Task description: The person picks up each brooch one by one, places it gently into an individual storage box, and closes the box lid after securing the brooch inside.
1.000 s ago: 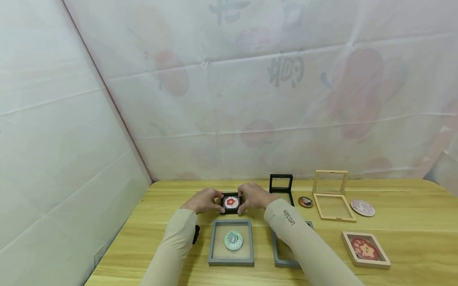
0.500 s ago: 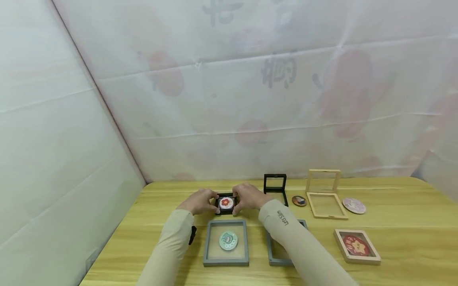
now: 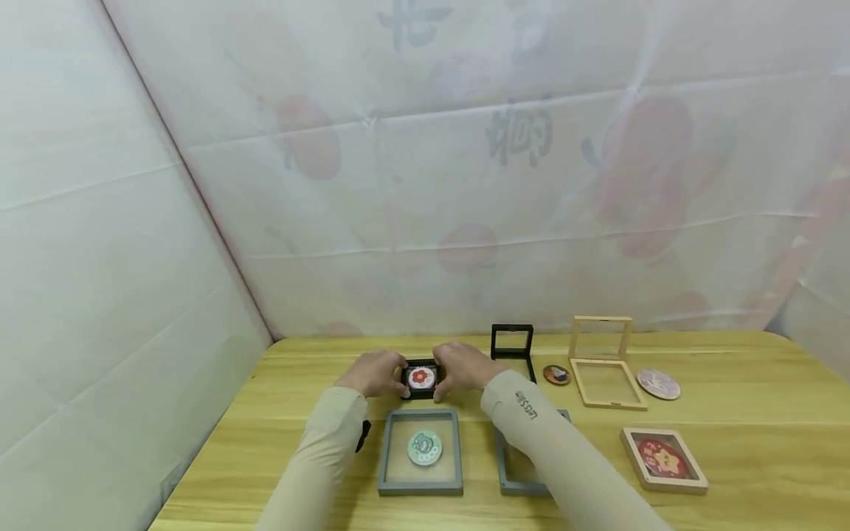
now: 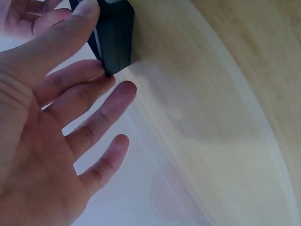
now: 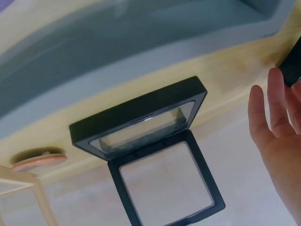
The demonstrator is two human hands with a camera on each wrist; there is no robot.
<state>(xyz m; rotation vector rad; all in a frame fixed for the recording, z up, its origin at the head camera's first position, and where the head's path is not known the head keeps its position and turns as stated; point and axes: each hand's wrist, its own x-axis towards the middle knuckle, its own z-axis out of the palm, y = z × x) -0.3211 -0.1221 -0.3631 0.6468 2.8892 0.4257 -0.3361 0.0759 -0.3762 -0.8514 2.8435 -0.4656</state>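
Observation:
A small black display frame (image 3: 420,395) lies near the back of the table, a white round badge with a red flower (image 3: 421,377) inside it. My left hand (image 3: 373,373) pinches its left side, thumb at the front corner and index finger at the back. On the opposite side my right hand (image 3: 463,366) pinches it the same way. The left wrist view gives a close look at the black frame's corner (image 4: 116,40) between thumb and fingers, the other fingers spread. In the right wrist view only part of the right hand (image 5: 282,127) shows beside the frame's dark edge.
In front lies a grey frame (image 3: 421,489) holding a green badge (image 3: 425,448); another grey frame (image 3: 523,488) is partly under my right sleeve. Rightward are an open black frame (image 3: 512,355), a dark badge (image 3: 556,375), an open beige frame (image 3: 614,405), a lilac badge (image 3: 659,384) and a beige-framed red badge (image 3: 662,459).
The whole head view has shifted slightly left over the second. Both hands keep their grip on the black frame, and nothing on the table has visibly moved.

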